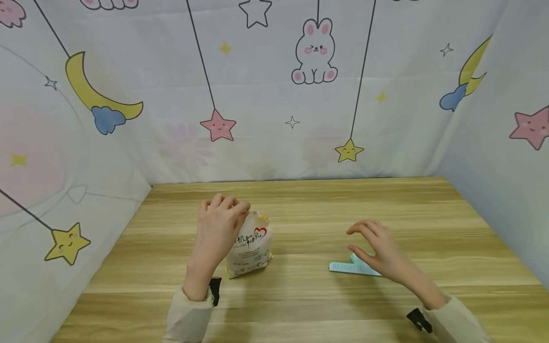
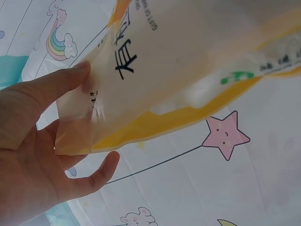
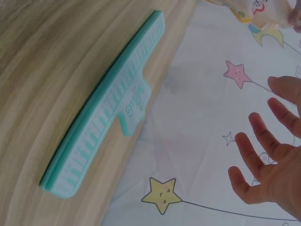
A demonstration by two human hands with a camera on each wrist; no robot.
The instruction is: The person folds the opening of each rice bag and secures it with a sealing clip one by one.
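A: Left hand (image 1: 220,224) pinches the bag (image 1: 250,245) by its top on the tabletop (image 1: 309,209)?
B: Yes; keep it upright. Right hand (image 1: 379,247) hovers, fingers spread, just above the clip (image 1: 349,267).

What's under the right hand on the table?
A teal sealing clip lies flat on the wooden table beneath the right hand, untouched. Its right end is hidden behind the hand.

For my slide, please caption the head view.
Left hand holds a white bag; right hand hovers over a teal clip.
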